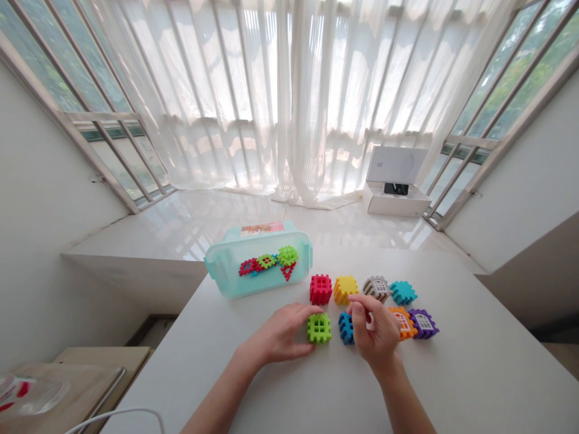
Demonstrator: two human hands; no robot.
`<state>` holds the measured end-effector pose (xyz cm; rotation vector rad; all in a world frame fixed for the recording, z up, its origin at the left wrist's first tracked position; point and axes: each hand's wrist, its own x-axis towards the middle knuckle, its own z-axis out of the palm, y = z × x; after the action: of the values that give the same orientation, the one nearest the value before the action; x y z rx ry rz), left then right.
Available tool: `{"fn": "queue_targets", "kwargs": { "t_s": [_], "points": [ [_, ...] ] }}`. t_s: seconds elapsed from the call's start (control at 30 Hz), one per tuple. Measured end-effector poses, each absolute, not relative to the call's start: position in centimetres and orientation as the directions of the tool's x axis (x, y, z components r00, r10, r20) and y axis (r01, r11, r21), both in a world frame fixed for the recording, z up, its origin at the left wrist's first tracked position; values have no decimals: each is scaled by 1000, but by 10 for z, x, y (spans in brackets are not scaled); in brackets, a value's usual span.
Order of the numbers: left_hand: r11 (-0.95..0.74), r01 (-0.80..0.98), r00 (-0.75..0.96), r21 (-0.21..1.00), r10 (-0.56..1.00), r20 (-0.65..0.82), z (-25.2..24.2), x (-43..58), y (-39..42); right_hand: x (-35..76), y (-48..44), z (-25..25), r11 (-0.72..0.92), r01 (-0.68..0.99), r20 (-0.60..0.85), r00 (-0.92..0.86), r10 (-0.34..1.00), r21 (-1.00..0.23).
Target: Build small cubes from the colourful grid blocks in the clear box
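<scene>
My left hand (289, 331) lies on the white table with fingers apart, curved around the left side of a green block stack (319, 328). My right hand (377, 331) is raised over the blocks with its fingers curled together; what they hold, if anything, is too small to tell. It partly hides a blue block stack (346, 328) and an orange piece with a white window (403, 323). A purple piece (424, 324) sits right of the orange one. Behind stand red (321, 290), yellow (345, 290), grey (377, 289) and turquoise (403, 292) stacks.
A pale turquoise bin (226, 280) with loose red, green and blue pieces stands at the back left of the table (479, 361). On the sill behind, a white box (391, 204) holds a dark phone. A plastic bottle (40, 395) lies at the lower left.
</scene>
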<state>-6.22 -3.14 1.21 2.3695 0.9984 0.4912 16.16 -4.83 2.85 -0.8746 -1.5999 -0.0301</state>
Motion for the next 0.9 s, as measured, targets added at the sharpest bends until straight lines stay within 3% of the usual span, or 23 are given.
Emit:
{"fn": "queue_targets", "kwargs": {
  "t_s": [0.27,0.9],
  "points": [
    [-629,455,662,631,712,232,19,-62,-33,161,-48,30,718,542,865,33,501,-436],
    [-661,445,642,603,706,300,20,-63,-33,161,-48,30,709,558,867,39,497,-432]
  ]
}}
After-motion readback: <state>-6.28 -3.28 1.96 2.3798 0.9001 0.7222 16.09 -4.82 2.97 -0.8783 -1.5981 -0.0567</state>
